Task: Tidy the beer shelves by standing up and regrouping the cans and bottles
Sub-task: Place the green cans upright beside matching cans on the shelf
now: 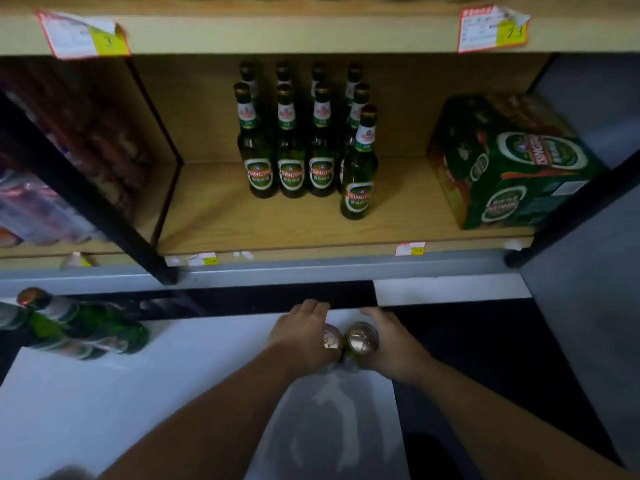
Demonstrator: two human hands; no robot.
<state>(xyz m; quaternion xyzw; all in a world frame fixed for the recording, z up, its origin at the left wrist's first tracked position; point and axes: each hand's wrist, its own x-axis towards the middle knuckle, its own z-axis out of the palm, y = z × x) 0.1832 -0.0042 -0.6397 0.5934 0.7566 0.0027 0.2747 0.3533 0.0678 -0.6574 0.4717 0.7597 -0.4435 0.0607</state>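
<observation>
Progress looks partial to me. On the shelf [242, 220] eight bottles [291, 143] stand upright in two tight rows of four. A ninth bottle [358, 168] stands just in front of the right-hand column, starting a third row. A carton [512, 164] sits well apart at the right end.

Down on the floor [138, 393], below the shelf edge, my left hand [301, 336] is curled round one upright bottle [331, 337]. My right hand [391, 344] grips a second bottle [362, 338] touching it. I see only their gold tops and a sliver of green glass, so I judge them bottles rather than cans. They are not yet on the shelf.

Still to do, as I read it: these two go up beside the ninth. Several green bottles at the far left [86, 332] lie on their sides on the floor and need standing and regrouping.

The shelf labels read "TSINGTAO" in white on a red band, partly cut off by the curve of the glass. The carton carries the same name, turned sideways. The upper price tags [85, 36] are red-edged with yellow corners. The left one shows what looks like a handwritten 3. All other print is too blurred to read.
</observation>
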